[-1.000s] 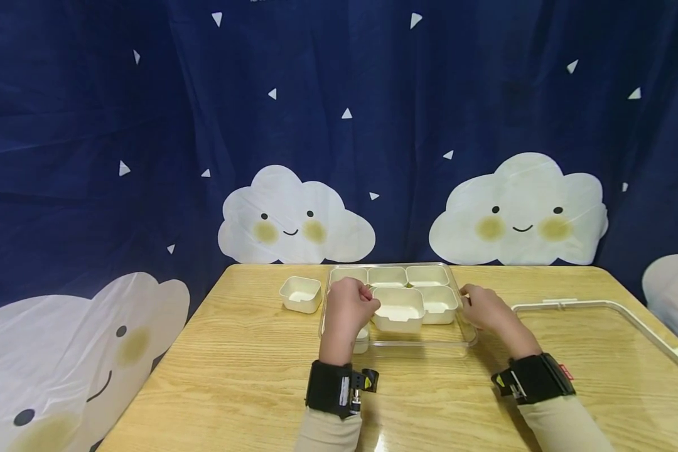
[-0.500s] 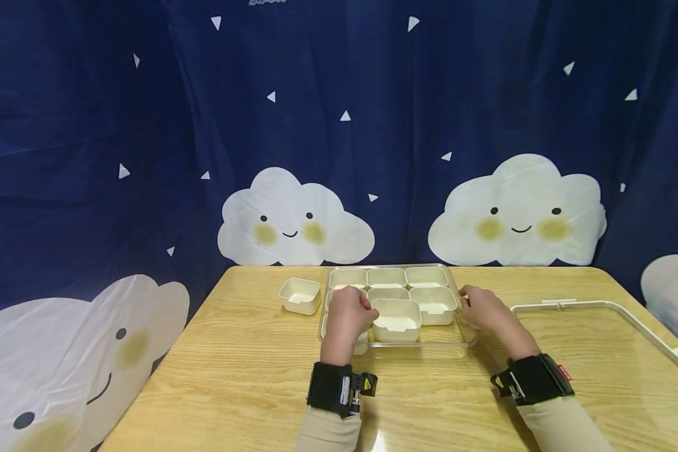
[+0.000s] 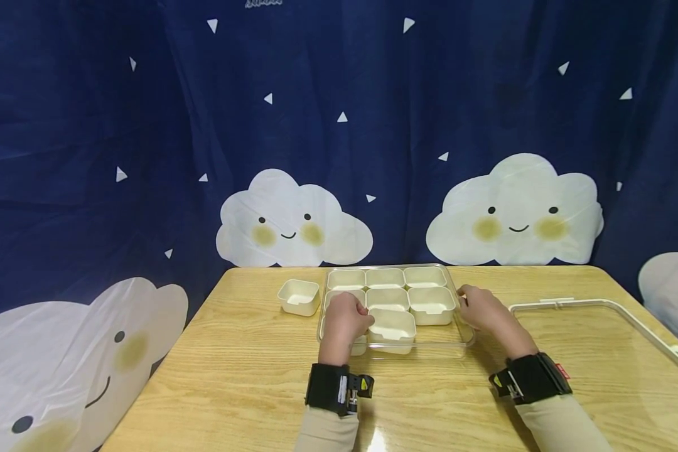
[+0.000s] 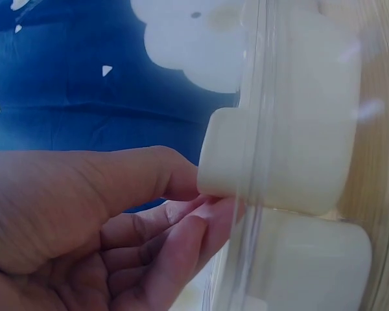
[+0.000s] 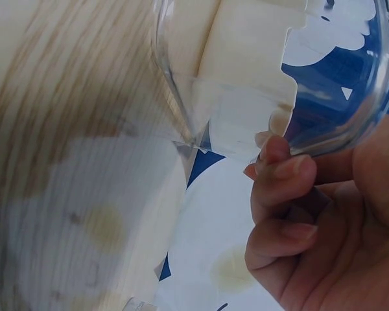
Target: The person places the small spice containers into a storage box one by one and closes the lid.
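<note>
My left hand pinches the left rim of a small cream container between thumb and fingers. This container sits partly lowered at the front middle of a clear plastic box, its front slightly tilted down. In the left wrist view the pinched container rises above the clear wall. At the box's right side my right hand holds the edge, with curled fingers at the clear corner in the right wrist view. Several cream containers stand in rows inside the box; my left hand covers part of the left column.
One loose cream container stands on the wooden table left of the box. To the right lies a clear lid with a white frame. A blue curtain with clouds hangs behind the table.
The pinched container has moved toward me and down, from above the middle row into the front middle of the box. My right hand stays at the box's edge.
</note>
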Motion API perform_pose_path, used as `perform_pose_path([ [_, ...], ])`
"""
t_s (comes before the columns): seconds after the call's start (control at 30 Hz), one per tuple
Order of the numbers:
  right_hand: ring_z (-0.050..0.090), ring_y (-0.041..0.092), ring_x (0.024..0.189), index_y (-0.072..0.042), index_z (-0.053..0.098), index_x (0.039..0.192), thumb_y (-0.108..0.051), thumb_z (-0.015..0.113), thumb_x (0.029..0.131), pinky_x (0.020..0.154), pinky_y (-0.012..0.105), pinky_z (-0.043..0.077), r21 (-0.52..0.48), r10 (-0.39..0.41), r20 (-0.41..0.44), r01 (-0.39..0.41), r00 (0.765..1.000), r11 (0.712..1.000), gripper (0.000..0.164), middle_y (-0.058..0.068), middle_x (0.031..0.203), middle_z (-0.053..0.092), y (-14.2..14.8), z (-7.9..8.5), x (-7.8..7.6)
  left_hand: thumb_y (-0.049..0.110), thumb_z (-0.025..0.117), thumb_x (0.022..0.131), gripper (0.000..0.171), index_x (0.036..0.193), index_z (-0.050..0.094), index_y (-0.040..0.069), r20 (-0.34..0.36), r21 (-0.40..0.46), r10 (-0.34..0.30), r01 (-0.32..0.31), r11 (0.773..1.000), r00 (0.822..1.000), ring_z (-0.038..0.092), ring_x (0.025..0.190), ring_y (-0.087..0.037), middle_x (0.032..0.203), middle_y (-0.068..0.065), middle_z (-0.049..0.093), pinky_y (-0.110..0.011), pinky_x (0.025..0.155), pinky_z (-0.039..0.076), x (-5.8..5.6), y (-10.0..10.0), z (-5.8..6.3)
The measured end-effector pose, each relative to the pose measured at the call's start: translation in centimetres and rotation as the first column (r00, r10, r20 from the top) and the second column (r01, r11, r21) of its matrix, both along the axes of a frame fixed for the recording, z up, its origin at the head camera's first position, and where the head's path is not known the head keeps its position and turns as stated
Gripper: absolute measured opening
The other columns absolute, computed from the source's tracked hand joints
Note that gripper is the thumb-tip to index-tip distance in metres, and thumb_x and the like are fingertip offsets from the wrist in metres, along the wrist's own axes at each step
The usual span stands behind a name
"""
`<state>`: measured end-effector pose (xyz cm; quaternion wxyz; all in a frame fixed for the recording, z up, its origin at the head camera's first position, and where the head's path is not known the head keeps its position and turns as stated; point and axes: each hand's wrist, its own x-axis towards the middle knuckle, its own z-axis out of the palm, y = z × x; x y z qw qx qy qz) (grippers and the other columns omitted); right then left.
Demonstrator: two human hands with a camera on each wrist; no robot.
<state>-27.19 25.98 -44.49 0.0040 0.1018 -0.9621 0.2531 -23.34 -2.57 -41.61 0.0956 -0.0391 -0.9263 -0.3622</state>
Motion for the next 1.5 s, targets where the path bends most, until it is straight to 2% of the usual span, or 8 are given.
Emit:
perform_pose_path([
  [0.27, 0.057, 0.023, 0.067, 0.019, 0.053, 0.124, -0.005, 0.043, 0.101, 0.056, 0.034, 0.044, 0.0, -0.01, 0.025, 0.01, 1.0, 1.0, 0.034, 0.017, 0.086, 0.06, 0.01, -0.09, 0.0, 0.0, 0.074, 0.07, 0.019, 0.057, 0.061, 0.008, 0.055, -0.047, 0.018, -0.015, 0.999, 0.998, 0.052, 0.055, -0.017, 0.061, 0.0, 0.057, -0.028, 0.05, 0.041, 0.18, 0.03, -0.01],
  [0.5, 0.059, 0.025, 0.069, 0.019, 0.054, 0.122, -0.004, 0.044, 0.1, 0.057, 0.035, 0.045, 0.007, -0.008, 0.003, 0.008, 1.0, 1.0, 0.033, 0.02, 0.089, 0.062, 0.01, -0.08, -0.03, -0.002, 0.07, 0.072, 0.018, 0.057, 0.064, 0.007, 0.091, -0.033, 0.004, -0.001, 0.999, 0.996, 0.059, 0.053, -0.018, 0.052, -0.001, 0.062, -0.027, 0.05, 0.043, 0.11, 0.06, -0.1],
  [0.67, 0.058, 0.024, 0.067, 0.02, 0.053, 0.122, -0.004, 0.043, 0.1, 0.057, 0.035, 0.045, 0.006, 0.001, -0.001, -0.001, 1.0, 1.0, 0.034, 0.021, 0.089, 0.062, -0.01, 0.02, 0.01, -0.004, 0.069, 0.073, 0.023, 0.055, 0.061, 0.009, 0.138, -0.016, -0.004, 0.006, 1.0, 0.99, 0.061, 0.052, -0.018, 0.048, 0.0, 0.062, -0.025, 0.05, 0.041, 0.05, 0.1, -0.15],
  [0.87, 0.059, 0.026, 0.069, 0.02, 0.053, 0.122, -0.004, 0.043, 0.1, 0.057, 0.035, 0.045, 0.011, -0.004, 0.002, 0.004, 1.0, 1.0, 0.033, 0.021, 0.09, 0.062, -0.06, 0.09, 0.01, -0.005, 0.067, 0.074, 0.035, 0.048, 0.051, 0.013, 0.157, -0.03, -0.007, 0.012, 0.999, 0.988, 0.057, 0.048, -0.017, 0.047, 0.001, 0.06, -0.024, 0.046, 0.033, -0.03, 0.26, -0.24],
  [1.07, 0.058, 0.027, 0.071, 0.02, 0.054, 0.119, -0.003, 0.043, 0.1, 0.057, 0.035, 0.044, 0.024, 0.004, -0.01, -0.004, 1.0, 1.0, 0.032, 0.02, 0.088, 0.061, -0.2, 0.22, 0.11, -0.004, 0.066, 0.072, 0.035, 0.048, 0.048, 0.013, 0.153, -0.03, 0.0, 0.005, 1.0, 0.988, 0.05, 0.046, -0.016, 0.045, 0.002, 0.055, -0.024, 0.044, 0.031, -0.07, 0.39, -0.5],
  [1.27, 0.058, 0.027, 0.071, 0.02, 0.053, 0.12, -0.003, 0.043, 0.1, 0.057, 0.035, 0.044, 0.021, 0.003, -0.004, -0.003, 1.0, 1.0, 0.032, 0.021, 0.089, 0.061, -0.27, 0.42, 0.29, -0.006, 0.061, 0.068, 0.035, 0.045, 0.044, 0.013, 0.089, -0.009, -0.018, 0.019, 1.0, 0.996, 0.04, 0.041, -0.014, 0.04, 0.006, 0.042, -0.023, 0.041, 0.025, -0.08, 0.52, -0.81],
  [1.5, 0.058, 0.024, 0.066, 0.02, 0.053, 0.12, -0.003, 0.044, 0.1, 0.055, 0.034, 0.044, 0.006, -0.003, -0.002, 0.003, 1.0, 1.0, 0.032, 0.02, 0.087, 0.061, -0.26, 0.41, 0.34, -0.004, 0.063, 0.07, 0.036, 0.043, 0.046, 0.013, 0.08, -0.003, -0.013, 0.013, 1.0, 0.997, 0.044, 0.04, -0.015, 0.038, 0.006, 0.044, -0.023, 0.041, 0.026, -0.12, 0.6, -0.94],
])
